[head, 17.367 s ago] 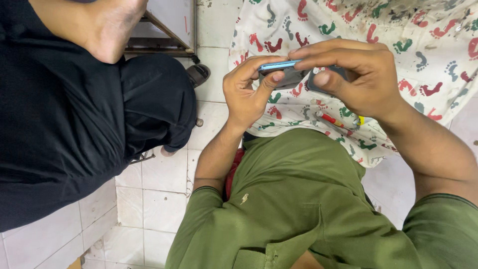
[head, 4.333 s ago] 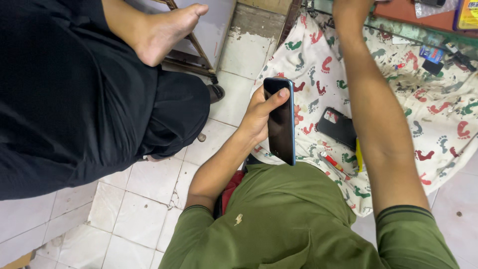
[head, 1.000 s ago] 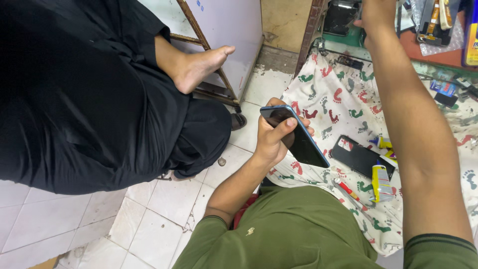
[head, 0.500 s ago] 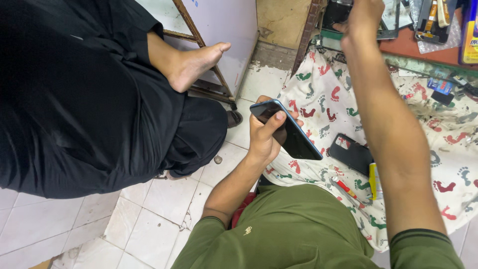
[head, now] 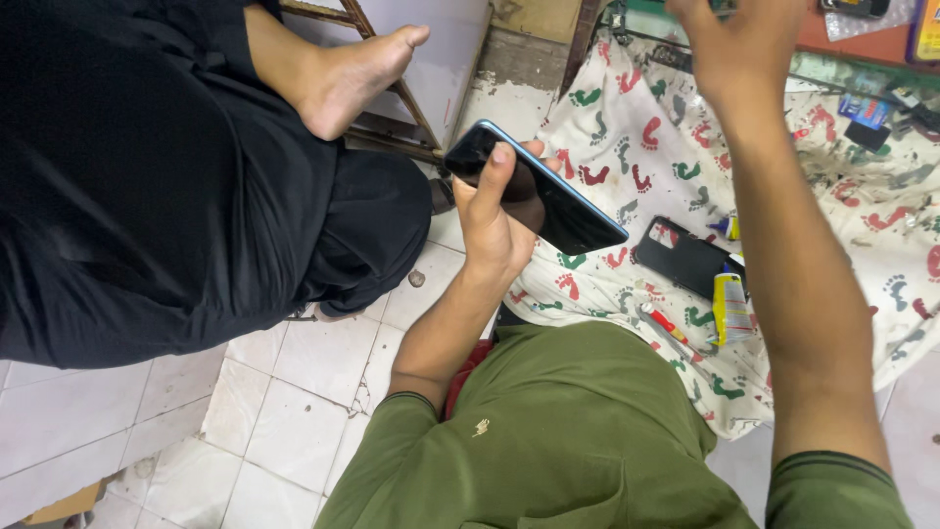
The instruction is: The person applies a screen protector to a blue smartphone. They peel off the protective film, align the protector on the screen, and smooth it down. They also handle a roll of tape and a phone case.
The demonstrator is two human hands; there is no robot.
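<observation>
My left hand grips a dark smartphone with a blue edge, tilted, above the near corner of a white cloth printed with coloured footprints. My right hand is raised at the top of the view, over the far edge of the cloth; its fingertips run out of the frame, so I cannot see whether it holds anything. On the cloth beside my right forearm lies a black phone back cover, with a small yellow tube and a red-handled tool close by.
Another person in black clothes sits at the left, a bare foot resting on a wooden stool frame. White floor tiles lie below. Small parts and tools clutter a red shelf at the top right.
My right hand has drawn back a little from the shelf toward the cloth. The phone stays in my left hand, shifted slightly as the view moved.
</observation>
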